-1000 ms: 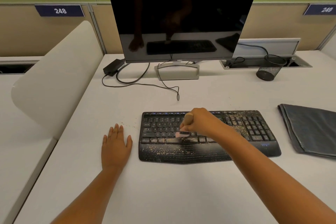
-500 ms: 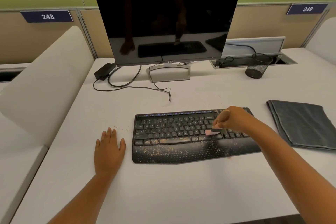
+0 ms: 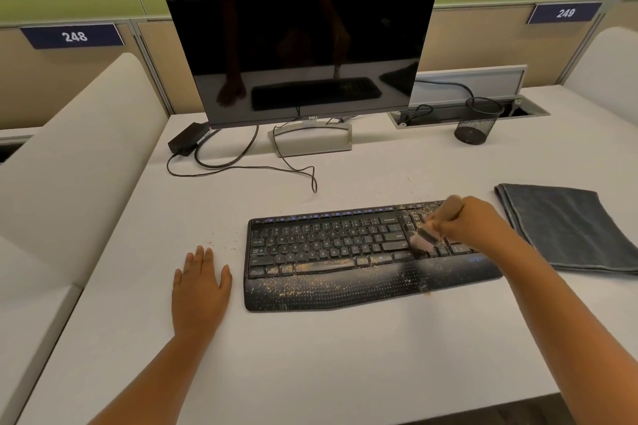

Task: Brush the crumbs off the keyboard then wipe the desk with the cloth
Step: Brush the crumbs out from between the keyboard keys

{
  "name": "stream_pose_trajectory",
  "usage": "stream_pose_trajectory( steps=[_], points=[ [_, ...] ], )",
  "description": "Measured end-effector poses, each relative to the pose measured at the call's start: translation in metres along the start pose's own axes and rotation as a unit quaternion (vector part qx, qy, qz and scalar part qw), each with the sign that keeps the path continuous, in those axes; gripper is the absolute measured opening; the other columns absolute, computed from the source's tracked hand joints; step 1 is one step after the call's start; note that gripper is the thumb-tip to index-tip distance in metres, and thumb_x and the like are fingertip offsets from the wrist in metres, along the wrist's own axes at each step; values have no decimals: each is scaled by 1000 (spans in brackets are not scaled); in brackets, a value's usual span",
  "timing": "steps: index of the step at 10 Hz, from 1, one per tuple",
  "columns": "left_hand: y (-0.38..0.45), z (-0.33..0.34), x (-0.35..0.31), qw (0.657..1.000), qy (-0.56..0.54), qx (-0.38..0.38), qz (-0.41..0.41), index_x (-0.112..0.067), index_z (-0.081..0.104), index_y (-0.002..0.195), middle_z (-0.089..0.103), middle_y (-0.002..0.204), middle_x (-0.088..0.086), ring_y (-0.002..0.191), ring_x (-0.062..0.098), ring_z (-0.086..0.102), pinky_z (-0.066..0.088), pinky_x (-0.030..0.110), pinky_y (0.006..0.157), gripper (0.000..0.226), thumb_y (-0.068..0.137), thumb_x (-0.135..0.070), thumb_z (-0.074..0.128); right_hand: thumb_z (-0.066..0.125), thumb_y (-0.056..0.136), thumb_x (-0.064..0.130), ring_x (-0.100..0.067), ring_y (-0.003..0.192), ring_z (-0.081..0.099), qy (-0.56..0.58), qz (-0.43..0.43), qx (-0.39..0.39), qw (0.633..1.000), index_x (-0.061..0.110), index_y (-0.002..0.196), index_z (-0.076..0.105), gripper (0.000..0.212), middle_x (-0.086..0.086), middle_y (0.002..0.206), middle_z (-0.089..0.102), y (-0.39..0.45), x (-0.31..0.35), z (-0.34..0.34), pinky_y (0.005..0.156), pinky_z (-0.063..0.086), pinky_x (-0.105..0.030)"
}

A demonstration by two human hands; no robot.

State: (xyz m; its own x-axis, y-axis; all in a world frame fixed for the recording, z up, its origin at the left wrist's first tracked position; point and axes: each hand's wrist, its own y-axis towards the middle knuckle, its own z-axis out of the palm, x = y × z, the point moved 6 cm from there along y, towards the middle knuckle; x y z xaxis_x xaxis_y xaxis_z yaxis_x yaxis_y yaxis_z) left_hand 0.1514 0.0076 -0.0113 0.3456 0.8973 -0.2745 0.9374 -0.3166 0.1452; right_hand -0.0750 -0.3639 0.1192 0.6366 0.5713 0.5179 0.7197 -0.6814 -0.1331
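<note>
- Right hand [image 3: 473, 224] over the right end of the keyboard [image 3: 345, 252]; fingers curled round the wooden handle of a small brush [image 3: 429, 235], holding it tilted with the handle pointing far and up.
- Brush bristles, pale pink under a dark band, sit down on the keys at the right part of the keyboard, blurred.
- Left hand [image 3: 200, 290] lies flat on the white worktop [image 3: 310, 373] just left of the keyboard, palm down, fingers straight and a little spread, holding nothing, apart from the keyboard edge.
- Keyboard is black with a curved palm rest, lying mid-worktop, long side left to right.
- Crumbs [image 3: 310, 281], tan specks, thick along the bottom key row and the palm rest; more at the far right corner of the keys; a few loose on the worktop between the left hand and the keyboard, and a small clump at the near right edge of the palm rest.
- Cloth [image 3: 566, 228], dark grey and folded, lies flat on the worktop right of the keyboard, just beyond the right wrist; not touched by either hand.
- Monitor [image 3: 300, 45], screen dark, stands on its grey foot at the far side, behind the keyboard.
- Black power brick [image 3: 188, 139] with looping cables far left of the monitor foot.
- Black mesh cup [image 3: 478, 121] far right, by an open cable tray in the worktop.
</note>
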Motion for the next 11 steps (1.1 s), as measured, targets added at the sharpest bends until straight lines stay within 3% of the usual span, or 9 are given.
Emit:
stream_pose_trajectory(
  steps=[1,2,3,5,6,7,9,10,11],
  points=[
    [0,0,0,1000,1,0,5,-2,36,139,33,148,13,138,27,25,17,42,113,54,94,-30,44,56,92,19,-6,55,48,78,31,-89,992,10,82,68,18,2,63,56,0,5,2,47,31,-19],
    [-1,-1,-1,1000,-1,-2,3,-2,36,139,33,147,13,138,27,26,17,42,113,54,94,-29,44,51,95,23,-10,56,51,97,41,-85,991,2,84,67,28,-2,64,56,2,10,15,47,32,-19],
    [-1,-2,-2,1000,-2,0,3,-3,35,139,32,148,13,139,26,24,16,41,113,54,94,-30,43,50,96,26,-17,58,55,95,49,-55,993,2,76,63,34,-2,61,56,0,7,30,47,35,-20],
    [-2,-1,-1,1000,2,1,5,-2,36,139,32,148,14,139,27,25,17,42,113,54,94,-30,43,49,97,26,-7,53,50,-48,44,42,997,16,62,50,36,2,57,53,-16,4,28,49,35,-18],
    [-2,-1,-2,1000,7,5,5,-2,35,139,31,148,14,139,27,24,16,42,113,54,94,-31,43,49,97,26,-7,54,49,-50,40,31,997,16,63,51,35,3,58,53,-17,9,25,49,34,-18],
    [-2,-2,-2,1000,11,13,7,-4,31,141,28,150,12,140,26,21,14,41,114,56,94,-32,40,48,97,26,-8,56,48,-25,24,-5,999,17,72,52,27,5,61,50,-21,20,26,50,36,-20],
    [-3,-4,-3,1000,5,12,5,-5,30,142,27,150,11,140,25,21,13,40,114,56,95,-32,40,46,99,26,-17,72,56,-111,-23,64,992,25,74,53,26,2,73,59,-32,38,48,59,42,-24],
    [-3,-5,-4,1000,2,12,3,-5,30,142,27,150,11,140,25,21,13,40,114,56,95,-32,40,49,97,26,-15,74,57,-41,-26,52,998,18,95,66,18,-4,89,67,-32,45,44,64,44,-25],
    [-3,-6,-4,1000,1,9,2,-5,30,142,27,150,11,140,25,21,13,40,114,55,95,-32,40,50,97,25,-7,64,53,47,-35,13,998,15,98,65,18,-2,81,62,-29,53,44,53,36,-18]
  ],
)
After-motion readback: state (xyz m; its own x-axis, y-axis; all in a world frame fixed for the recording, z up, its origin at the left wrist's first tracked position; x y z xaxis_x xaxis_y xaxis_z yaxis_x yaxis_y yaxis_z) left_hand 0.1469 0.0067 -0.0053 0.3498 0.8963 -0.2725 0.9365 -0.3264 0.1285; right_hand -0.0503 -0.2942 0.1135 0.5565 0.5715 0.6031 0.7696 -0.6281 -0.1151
